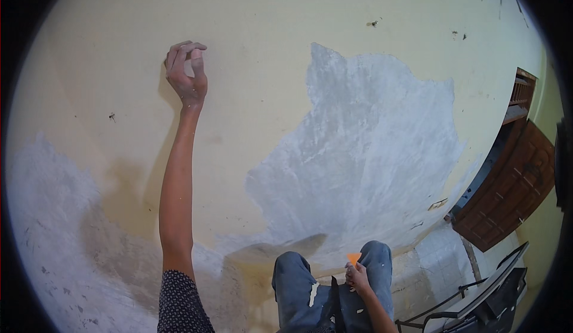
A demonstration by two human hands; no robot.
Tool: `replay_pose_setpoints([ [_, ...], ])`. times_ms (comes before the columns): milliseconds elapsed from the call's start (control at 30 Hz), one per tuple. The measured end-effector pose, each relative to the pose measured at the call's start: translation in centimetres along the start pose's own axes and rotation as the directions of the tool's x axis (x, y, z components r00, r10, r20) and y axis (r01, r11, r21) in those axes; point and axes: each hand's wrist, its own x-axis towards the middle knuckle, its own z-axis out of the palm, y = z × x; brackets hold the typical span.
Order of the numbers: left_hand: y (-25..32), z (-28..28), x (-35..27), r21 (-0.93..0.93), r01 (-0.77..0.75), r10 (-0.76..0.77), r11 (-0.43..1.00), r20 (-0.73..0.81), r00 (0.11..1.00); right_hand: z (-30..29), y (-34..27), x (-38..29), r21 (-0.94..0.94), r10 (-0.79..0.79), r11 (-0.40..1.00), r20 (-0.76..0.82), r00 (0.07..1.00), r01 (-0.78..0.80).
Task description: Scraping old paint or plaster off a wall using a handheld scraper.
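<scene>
My left hand point(187, 73) is raised against the pale yellow painted wall point(250, 64), its fingers curled; whether anything small lies between them cannot be told. Lower right, my right hand point(357, 278) is closed around a small orange scraper point(353, 258), whose flat blade points up beside my right knee. To the right of my raised arm, a large grey bare patch point(367, 140) with a ragged edge shows where the wall has no paint. Pale flakes lie on my jeans point(291, 288), and a dark strap hangs between my legs.
At the far right are a carved wooden door point(506, 185) and a doorway. A black-framed folding item point(474, 301), perhaps a chair, stands on the tiled floor at lower right. A socket point(437, 204) sits low on the wall. Another bare patch point(53, 198) spreads at left.
</scene>
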Motion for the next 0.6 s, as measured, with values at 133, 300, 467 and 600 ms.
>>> replay_pose_setpoints([
  [133, 0.2, -1.8, -1.5, -0.050, 0.270, -0.261, 0.962, 0.137, 0.956, 0.3, -0.2, -0.1, 0.010, -0.018, 1.000, 0.010, 1.000, 0.018],
  [300, 1.4, -1.9, -1.1, -0.325, 0.538, -0.495, 0.777, 0.212, 0.843, -0.5, -0.3, -0.4, 0.054, -0.034, 0.998, 0.014, 0.999, 0.033],
  [467, 0.5, -2.4, -0.6, -0.109, 0.274, -0.245, 0.956, 0.223, 0.944, -0.3, -0.6, -0.6, 0.056, -0.049, 0.997, 0.005, 0.999, 0.049],
  [600, 1.0, -2.8, -0.6, -0.307, 0.511, -0.454, 0.803, 0.241, 0.858, -0.6, -0.4, -0.6, 0.064, -0.035, 0.997, -0.025, 0.999, 0.037],
])
